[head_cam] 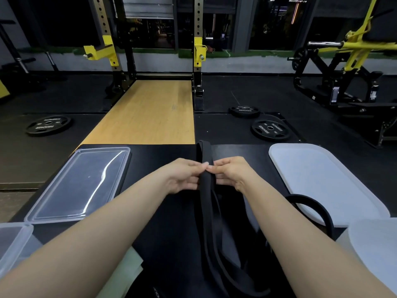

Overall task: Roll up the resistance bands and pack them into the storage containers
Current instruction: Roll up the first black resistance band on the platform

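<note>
Head view: both hands meet at centre over a black resistance band (206, 190) lying lengthwise on a black table (167, 160), running from the far table edge back toward the person. Left hand (182, 177) pinches the band from its left side, thumb and fingertips curled onto the strap; right hand (233, 174) pinches it from the right side, at the same spot, thumb tips almost touching. Band is flat and doubled here, not yet rolled; near end fans into loose loops low in frame. Second black band (318, 208) curves in an arc just right of the right forearm, partly over the edge of a white lid (322, 179). Clear lid (79, 186) lies flat on the table to the left, well apart from the hands. Corner of a clear container (12, 244) at the lower left, just beside the clear lid. Frosted white container (376, 250) at the lower right, near the white lid; contents cannot be made out. Pale green item (129, 269) partly hidden under the left forearm, can't tell what it is. Beyond the table: wooden platform (146, 112) with yellow-and-black rack (111, 52), weight plates (269, 130) on dark floor.
</note>
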The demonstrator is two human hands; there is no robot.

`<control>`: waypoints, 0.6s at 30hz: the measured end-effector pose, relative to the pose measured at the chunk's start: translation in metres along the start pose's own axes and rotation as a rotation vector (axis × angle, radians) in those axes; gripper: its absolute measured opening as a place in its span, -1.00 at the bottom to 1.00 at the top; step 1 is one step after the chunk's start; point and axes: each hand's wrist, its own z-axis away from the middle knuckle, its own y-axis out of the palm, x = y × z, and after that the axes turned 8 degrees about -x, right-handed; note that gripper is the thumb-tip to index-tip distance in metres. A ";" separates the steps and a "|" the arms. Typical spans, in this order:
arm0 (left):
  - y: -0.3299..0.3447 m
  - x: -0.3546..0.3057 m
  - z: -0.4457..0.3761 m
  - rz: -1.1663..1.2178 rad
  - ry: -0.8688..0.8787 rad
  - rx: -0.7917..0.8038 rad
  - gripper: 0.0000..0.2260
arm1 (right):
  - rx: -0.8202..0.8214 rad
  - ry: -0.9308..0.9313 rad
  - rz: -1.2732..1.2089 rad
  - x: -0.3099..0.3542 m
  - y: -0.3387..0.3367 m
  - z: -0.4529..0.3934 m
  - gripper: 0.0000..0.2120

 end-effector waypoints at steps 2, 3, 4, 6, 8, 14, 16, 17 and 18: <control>0.000 0.006 0.011 0.013 -0.005 0.009 -0.59 | -0.010 -0.004 -0.035 0.003 0.001 0.000 -0.76; 0.001 0.010 0.015 0.039 -0.010 -0.001 -0.58 | -0.011 -0.008 -0.050 0.004 0.002 0.000 -0.72; 0.002 0.014 0.019 0.063 -0.011 -0.006 -0.58 | -0.007 -0.013 -0.053 0.005 0.003 0.001 -0.68; 0.006 0.020 0.023 0.115 -0.004 -0.014 -0.61 | -0.009 -0.027 -0.045 0.007 0.004 0.002 -0.65; 0.008 0.021 0.025 0.198 -0.008 -0.019 -0.67 | -0.030 -0.038 -0.032 0.007 0.004 0.003 -0.65; 0.017 0.018 0.026 0.277 -0.002 -0.073 -0.89 | -0.113 -0.069 0.026 0.006 0.007 0.002 -0.69; 0.021 0.018 0.026 0.287 0.013 -0.124 -0.91 | -0.131 -0.082 0.028 0.008 0.008 0.001 -0.71; 0.023 0.018 0.026 0.293 0.019 -0.142 -0.90 | -0.144 -0.088 0.039 0.009 0.008 0.000 -0.72; 0.025 0.019 0.026 0.292 0.026 -0.158 -0.90 | -0.158 -0.098 0.062 0.008 0.008 -0.001 -0.73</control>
